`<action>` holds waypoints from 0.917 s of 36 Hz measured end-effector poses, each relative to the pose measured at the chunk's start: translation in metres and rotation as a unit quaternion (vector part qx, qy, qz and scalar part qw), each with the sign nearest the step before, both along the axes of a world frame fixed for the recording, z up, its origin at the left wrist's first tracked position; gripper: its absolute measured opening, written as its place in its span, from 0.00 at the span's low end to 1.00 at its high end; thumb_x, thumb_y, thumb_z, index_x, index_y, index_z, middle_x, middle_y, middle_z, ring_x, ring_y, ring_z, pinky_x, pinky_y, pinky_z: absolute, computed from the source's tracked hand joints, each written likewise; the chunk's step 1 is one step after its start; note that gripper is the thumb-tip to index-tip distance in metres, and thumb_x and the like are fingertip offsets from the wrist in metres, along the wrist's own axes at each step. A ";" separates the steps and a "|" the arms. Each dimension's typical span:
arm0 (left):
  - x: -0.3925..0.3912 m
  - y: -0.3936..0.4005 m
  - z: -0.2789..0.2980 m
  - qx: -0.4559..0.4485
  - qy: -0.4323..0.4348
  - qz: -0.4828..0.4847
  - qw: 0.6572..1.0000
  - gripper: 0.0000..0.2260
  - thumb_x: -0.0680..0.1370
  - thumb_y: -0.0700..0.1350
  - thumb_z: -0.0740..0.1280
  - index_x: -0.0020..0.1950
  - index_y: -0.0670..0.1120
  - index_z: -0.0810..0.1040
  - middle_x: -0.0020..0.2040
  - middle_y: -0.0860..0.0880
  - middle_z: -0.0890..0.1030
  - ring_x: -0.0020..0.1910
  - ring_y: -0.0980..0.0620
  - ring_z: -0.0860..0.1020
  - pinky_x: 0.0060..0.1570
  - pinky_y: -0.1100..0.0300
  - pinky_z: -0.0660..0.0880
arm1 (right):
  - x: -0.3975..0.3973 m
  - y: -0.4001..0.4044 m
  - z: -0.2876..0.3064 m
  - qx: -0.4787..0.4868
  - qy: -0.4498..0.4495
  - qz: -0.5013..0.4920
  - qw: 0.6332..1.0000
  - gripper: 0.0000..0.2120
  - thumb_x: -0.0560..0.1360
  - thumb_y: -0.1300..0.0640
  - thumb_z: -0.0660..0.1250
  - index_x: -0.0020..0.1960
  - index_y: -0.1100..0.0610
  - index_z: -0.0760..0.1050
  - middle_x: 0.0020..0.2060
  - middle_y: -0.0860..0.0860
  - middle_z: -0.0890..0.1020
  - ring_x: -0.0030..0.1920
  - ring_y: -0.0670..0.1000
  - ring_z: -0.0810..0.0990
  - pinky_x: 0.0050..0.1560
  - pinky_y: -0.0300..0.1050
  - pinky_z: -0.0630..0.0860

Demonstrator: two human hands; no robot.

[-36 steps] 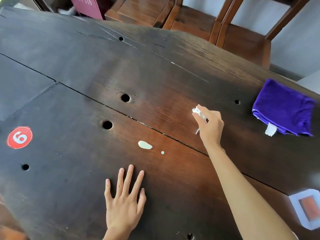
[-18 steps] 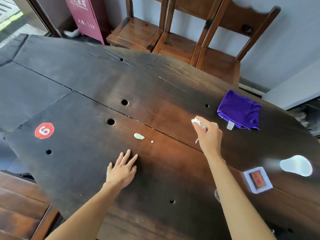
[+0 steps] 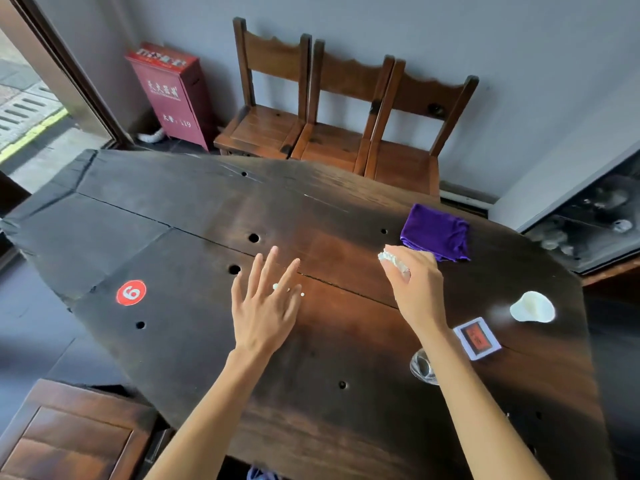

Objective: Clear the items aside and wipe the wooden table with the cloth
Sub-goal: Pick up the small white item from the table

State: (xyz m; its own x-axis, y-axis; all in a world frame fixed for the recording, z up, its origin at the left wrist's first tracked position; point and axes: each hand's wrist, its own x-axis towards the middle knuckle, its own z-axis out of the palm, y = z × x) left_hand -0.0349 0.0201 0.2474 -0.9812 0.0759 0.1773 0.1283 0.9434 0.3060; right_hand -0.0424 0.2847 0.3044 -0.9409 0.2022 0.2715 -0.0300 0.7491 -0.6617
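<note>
Clearing step in hand, by my read; wiping not begun. The right hand [image 3: 417, 289] hung above the counter [image 3: 194, 341], its grip closed on a crumpled white wad [image 3: 393, 259], paper or foil, I couldn't tell which. The left hand [image 3: 265, 306] hovered flat, fingers straight and spread, gripping nothing, over a pale blob [image 3: 277, 286] and a small white bead [image 3: 302, 294] near the centre seam.

The cloth [image 3: 438, 233], purple, soft, loosely folded, lay untouched at the far right of the counter, just beyond the right hand.

Other items lay to the right: a white shell-shaped piece [image 3: 533, 307], glossy; a flat card [image 3: 478, 338], white border, red face; a clear glass [image 3: 423, 368], partly hidden behind the right forearm.

Counter: dark plank wood, coarse grain, irregular outline, round holes, one long crack. A red sticker [image 3: 131, 292] marked 6 sat on the left.

Next move, as I judged it: pick up or sweep the blob and bead, park the scraps aside, then fetch the cloth. The blob looked smearable; a flat palm could spread it into the grain.
</note>
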 end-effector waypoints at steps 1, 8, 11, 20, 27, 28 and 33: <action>0.004 0.000 0.008 -0.001 0.010 -0.002 1.000 0.23 0.82 0.58 0.56 0.78 0.64 0.67 0.84 0.53 0.57 0.82 0.50 0.57 0.78 0.44 0.54 | 0.007 -0.001 0.004 0.007 0.012 0.002 1.000 0.13 0.78 0.58 0.72 0.62 0.59 0.82 0.55 0.54 0.85 0.56 0.47 0.77 0.52 0.33 0.75; 0.032 0.003 0.048 -0.011 0.061 -0.041 0.997 0.24 0.83 0.59 0.57 0.80 0.64 0.61 0.85 0.52 0.52 0.84 0.49 0.50 0.79 0.38 0.50 | 0.066 -0.023 0.022 0.056 0.069 -0.007 0.996 0.14 0.79 0.57 0.69 0.64 0.58 0.80 0.60 0.53 0.83 0.61 0.50 0.76 0.59 0.39 0.75; 0.047 0.007 0.056 -0.008 0.072 -0.066 0.995 0.24 0.83 0.59 0.57 0.81 0.63 0.61 0.85 0.53 0.51 0.84 0.48 0.50 0.79 0.36 0.50 | 0.093 -0.035 0.021 0.073 0.070 -0.007 0.995 0.16 0.81 0.53 0.63 0.65 0.58 0.79 0.61 0.53 0.82 0.62 0.49 0.75 0.61 0.42 0.75; 0.085 0.014 0.052 -0.004 0.073 -0.162 0.984 0.23 0.85 0.61 0.50 0.81 0.63 0.60 0.85 0.52 0.51 0.84 0.44 0.50 0.79 0.36 0.50 | 0.168 -0.060 -0.008 0.085 0.033 -0.067 0.994 0.16 0.77 0.57 0.69 0.65 0.56 0.79 0.63 0.52 0.81 0.64 0.51 0.79 0.63 0.42 0.75; 0.100 0.025 0.041 -0.014 0.058 -0.244 0.968 0.23 0.84 0.62 0.52 0.80 0.65 0.60 0.85 0.54 0.51 0.83 0.43 0.53 0.78 0.38 0.52 | 0.217 -0.065 -0.022 0.075 0.033 -0.147 0.986 0.17 0.77 0.60 0.72 0.65 0.55 0.78 0.63 0.51 0.81 0.65 0.49 0.77 0.65 0.45 0.76; 0.103 0.029 0.041 -0.015 0.058 -0.257 0.964 0.23 0.84 0.62 0.52 0.80 0.65 0.60 0.85 0.54 0.52 0.83 0.43 0.53 0.78 0.37 0.53 | 0.224 -0.064 -0.021 0.072 0.030 -0.165 0.983 0.17 0.77 0.59 0.72 0.65 0.55 0.78 0.63 0.51 0.81 0.65 0.49 0.77 0.65 0.45 0.77; 0.115 0.048 0.044 -0.004 0.060 -0.317 0.947 0.23 0.84 0.61 0.53 0.80 0.63 0.64 0.84 0.52 0.56 0.82 0.45 0.58 0.76 0.36 0.59 | 0.257 -0.060 -0.015 0.053 0.037 -0.229 0.971 0.14 0.80 0.54 0.66 0.64 0.54 0.79 0.61 0.49 0.82 0.64 0.45 0.77 0.63 0.41 0.77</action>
